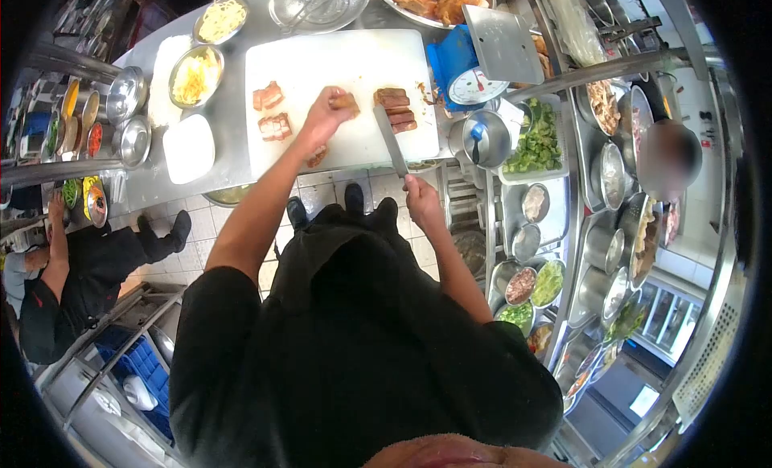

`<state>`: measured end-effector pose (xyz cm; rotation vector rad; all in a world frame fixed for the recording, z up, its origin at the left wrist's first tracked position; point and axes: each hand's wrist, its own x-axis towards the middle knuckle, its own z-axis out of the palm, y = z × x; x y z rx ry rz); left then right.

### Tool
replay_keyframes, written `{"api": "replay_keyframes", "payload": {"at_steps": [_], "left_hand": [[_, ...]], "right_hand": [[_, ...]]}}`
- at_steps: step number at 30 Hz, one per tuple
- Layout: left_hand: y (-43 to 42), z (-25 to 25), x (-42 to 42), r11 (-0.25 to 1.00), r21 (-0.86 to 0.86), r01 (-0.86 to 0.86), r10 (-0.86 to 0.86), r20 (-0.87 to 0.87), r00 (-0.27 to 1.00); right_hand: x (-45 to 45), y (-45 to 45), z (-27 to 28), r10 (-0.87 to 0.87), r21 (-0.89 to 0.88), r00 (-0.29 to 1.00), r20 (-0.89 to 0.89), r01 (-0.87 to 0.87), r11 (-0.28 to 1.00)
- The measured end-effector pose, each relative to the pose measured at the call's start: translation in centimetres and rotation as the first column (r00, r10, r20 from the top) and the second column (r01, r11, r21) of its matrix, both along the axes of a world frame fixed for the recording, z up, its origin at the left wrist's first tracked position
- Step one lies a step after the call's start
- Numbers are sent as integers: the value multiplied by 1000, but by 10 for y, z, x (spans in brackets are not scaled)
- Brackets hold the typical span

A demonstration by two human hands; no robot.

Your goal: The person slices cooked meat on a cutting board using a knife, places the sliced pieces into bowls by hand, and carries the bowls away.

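White board (338, 58): meat (276, 127) was spread across.
Left hand (324, 118): chunk (344, 104) was held between fingers.
Right hand (422, 201): knife (392, 143) was gripped.
Slices (268, 96): were laid at left, apparently done.
Blocks (396, 102): were apparently left uncut beside the knife.

Left arm (253, 203) reaching forward and angled inward; forearm bare, elbow a little bent. Left hand (323, 118) is the farther out of the two, wrist (304, 149) nearly in line with forearm, back of hand facing up, fingers curled in a grip and directed toward the person's right. Right arm (462, 267) shorter in reach, elbow bent, bare forearm slanting inward and forward. Right hand (424, 203) nearer the torso (354, 347), fingers wrapped in a firm grip. Hands well apart; both upper arms in short black sleeves (211, 315).
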<state>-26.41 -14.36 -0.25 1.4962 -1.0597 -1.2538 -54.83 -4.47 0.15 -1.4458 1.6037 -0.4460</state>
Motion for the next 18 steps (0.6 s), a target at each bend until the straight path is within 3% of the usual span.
{"api": "replay_keyframes", "payload": {"at_steps": [1, 2, 3, 5, 12, 15, 18], "left_hand": [[10, 2, -6, 999, 16, -41, 43, -151, 988], [19, 4, -6, 992, 76, 96, -105, 137, 985], [23, 2, -5, 983, -59, 176, -138, 402, 905], [33, -1, 1, 884, -235, 404, -41, 822, 567], [49, 24, 3, 957, -25, 290, -148, 816, 558], [59, 7, 3, 943, -185, 276, -22, 795, 606], [57, 1, 5, 917, -227, 328, -9, 810, 586]], "right_hand": [[-1, 0, -3, -3, 14, 1000, 14, 3, 1000], [-2, 0, -6, -4, 28, 1000, 26, 3, 1000], [-2, 0, -4, -6, 33, 1000, 27, 5, 999], [0, -1, 1, 2, 43, 1000, 27, -3, 999], [21, -5, 23, 65, 21, 997, 44, -66, 998], [38, -15, 27, 110, 56, 992, 62, -113, 992], [58, -24, 43, 167, 125, 986, 9, -167, 978]]}}
